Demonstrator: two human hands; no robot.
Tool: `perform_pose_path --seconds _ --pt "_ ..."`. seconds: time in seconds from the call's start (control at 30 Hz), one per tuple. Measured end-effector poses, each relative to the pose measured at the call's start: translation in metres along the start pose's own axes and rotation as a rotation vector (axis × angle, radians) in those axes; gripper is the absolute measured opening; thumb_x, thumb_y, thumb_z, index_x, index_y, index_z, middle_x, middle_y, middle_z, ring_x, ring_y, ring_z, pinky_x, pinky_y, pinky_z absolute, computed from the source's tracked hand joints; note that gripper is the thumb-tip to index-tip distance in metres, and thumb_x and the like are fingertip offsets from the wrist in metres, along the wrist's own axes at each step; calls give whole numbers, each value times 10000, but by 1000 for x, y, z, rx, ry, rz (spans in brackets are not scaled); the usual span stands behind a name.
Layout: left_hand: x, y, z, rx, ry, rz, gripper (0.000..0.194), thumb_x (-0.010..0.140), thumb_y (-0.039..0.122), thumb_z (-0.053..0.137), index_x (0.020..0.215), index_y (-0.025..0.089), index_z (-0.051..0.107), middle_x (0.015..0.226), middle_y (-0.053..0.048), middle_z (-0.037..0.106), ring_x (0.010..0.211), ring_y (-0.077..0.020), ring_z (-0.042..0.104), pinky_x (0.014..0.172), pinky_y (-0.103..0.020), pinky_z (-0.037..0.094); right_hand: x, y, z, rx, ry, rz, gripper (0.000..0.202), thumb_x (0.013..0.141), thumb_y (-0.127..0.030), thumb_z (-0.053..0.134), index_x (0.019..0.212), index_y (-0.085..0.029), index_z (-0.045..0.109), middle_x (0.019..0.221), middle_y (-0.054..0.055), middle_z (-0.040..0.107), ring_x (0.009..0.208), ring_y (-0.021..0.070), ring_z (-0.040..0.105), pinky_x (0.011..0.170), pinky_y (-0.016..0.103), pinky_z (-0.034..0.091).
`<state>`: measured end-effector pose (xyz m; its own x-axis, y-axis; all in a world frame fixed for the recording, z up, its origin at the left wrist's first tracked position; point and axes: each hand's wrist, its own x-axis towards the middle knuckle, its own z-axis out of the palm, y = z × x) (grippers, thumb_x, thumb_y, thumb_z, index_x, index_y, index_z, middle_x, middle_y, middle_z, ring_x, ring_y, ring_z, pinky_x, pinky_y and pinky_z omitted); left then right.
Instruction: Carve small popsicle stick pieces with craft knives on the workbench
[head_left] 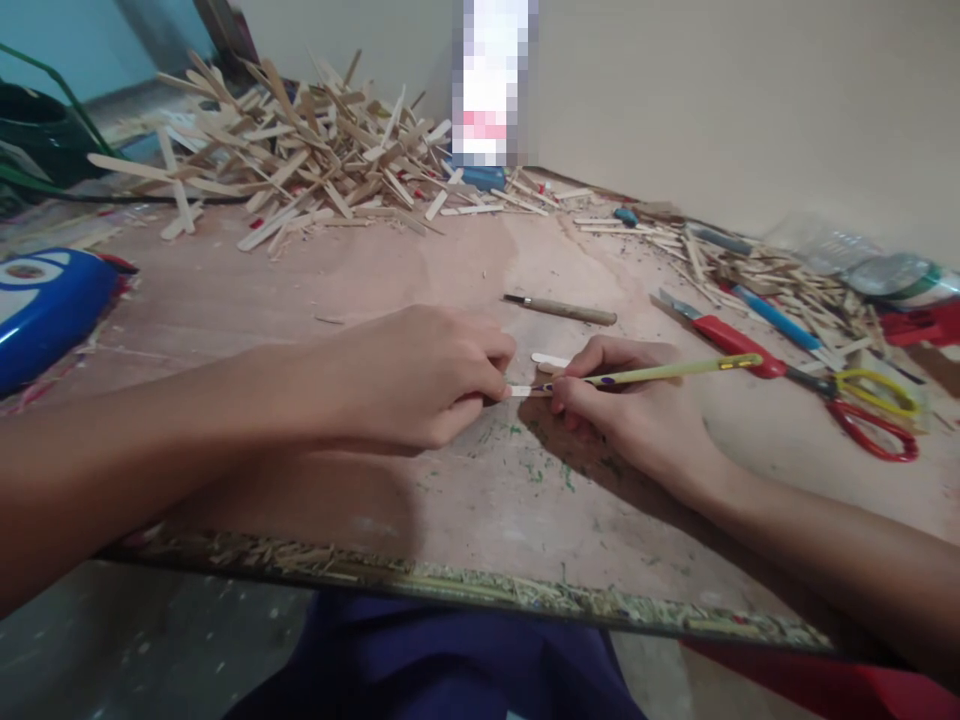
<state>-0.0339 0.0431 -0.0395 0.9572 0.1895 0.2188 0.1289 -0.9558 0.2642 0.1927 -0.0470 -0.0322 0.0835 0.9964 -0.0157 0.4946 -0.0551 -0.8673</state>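
My left hand (450, 380) is closed, its fingertips pinching one end of a small pale wooden stick (520, 391) low over the wooden table (360, 500). In my right hand (622, 400) is a thin yellow-green pencil (675, 370), its tip at the stick and its back end pointing right. Another pale stick (551, 360) lies just behind, partly hidden by my right fingers. Beyond both hands rests a carving tool (562, 308) with a wooden handle.
A large pile of craft sticks (300, 150) stands at the back left. On the right are scissors (874, 400), a red-handled cutter (739, 345), a blue tool (776, 317) and plastic bottles (900, 277). A blue object (52, 310) sits at the left.
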Motion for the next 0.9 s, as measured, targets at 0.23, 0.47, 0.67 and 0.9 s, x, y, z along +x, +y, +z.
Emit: perform_pose_path --seconds 0.23,0.47,0.67,0.9 --pt "0 -2 2 -3 -8 -4 294 930 101 545 917 226 811 915 -30 700 855 -185 635 776 -317 436 0 -2 1 16 3 22 163 722 -140 706 602 -214 624 537 -15 648 460 110 567 455 220 442" --pt "0 -1 1 -3 -17 -9 281 952 114 551 910 220 808 909 -32 700 847 -180 632 776 -308 440 -2 -4 -1 72 20 67 147 752 -182 748 639 -202 658 572 1 692 472 115 602 468 221 481" --pt "1 0 -1 16 -9 11 275 940 96 560 895 212 804 910 -29 703 850 -180 630 769 -310 438 0 -3 1 35 -43 -15 112 762 -147 737 670 -196 696 596 -3 709 480 105 580 459 222 451" --pt "2 2 -2 37 -41 -8 283 951 113 546 893 211 805 918 -39 711 857 -184 623 781 -301 447 0 -4 1 -10 -57 -28 117 785 -158 748 684 -196 702 613 0 716 496 112 596 481 235 462"
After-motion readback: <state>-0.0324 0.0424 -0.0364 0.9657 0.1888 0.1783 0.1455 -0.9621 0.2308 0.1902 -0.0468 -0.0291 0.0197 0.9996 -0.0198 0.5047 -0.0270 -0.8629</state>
